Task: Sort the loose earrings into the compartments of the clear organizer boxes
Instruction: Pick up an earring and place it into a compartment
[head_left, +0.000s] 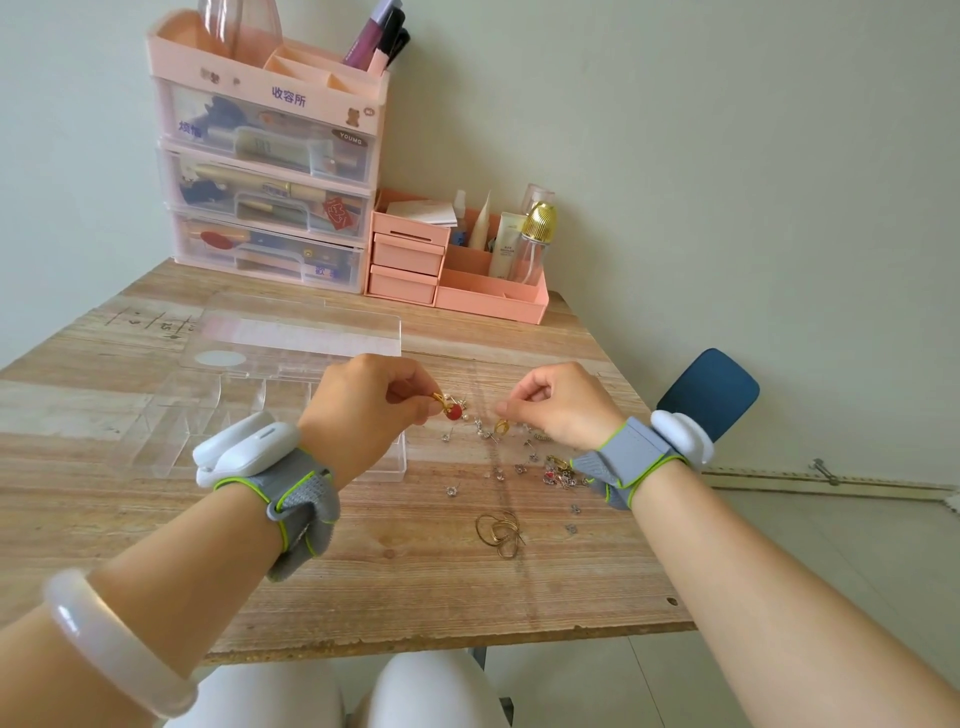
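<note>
1. Left hand (363, 410) is raised just above the surface (363, 571), fingers curled; its grip pinches a gold earring with a red bead (449, 409) between thumb and fingertips, the bead hanging below.
2. Right hand (563, 410) is opposite and close to the left, fingers curled; its grip pinches a small gold earring (501, 426) at the fingertips, just over the scattered pile.
3. Loose earrings (519, 462) — small silver studs and a few coloured pieces — lie spread on the wood between and below the two hands; a denser cluster (558, 473) sits beside the right wrist.
4. A tangle of gold hoop earrings (500, 531) lies nearer the surface's front edge, apart from the studs.
5. Clear organizer box (208, 415) lies on the surface under and to the left of the left hand, its lid (301, 332) open and leaning away; compartment dividers are visible, contents cannot be made out.
6. Both wrists carry grey straps with green trim and white devices; a pale bangle (111, 644) is on the left forearm.
7. Background: a pink-and-clear drawer tower (270, 171) and a pink desk organizer (457, 270) with bottles stand by the wall — a blue chair back (709, 392) shows past the right edge.
</note>
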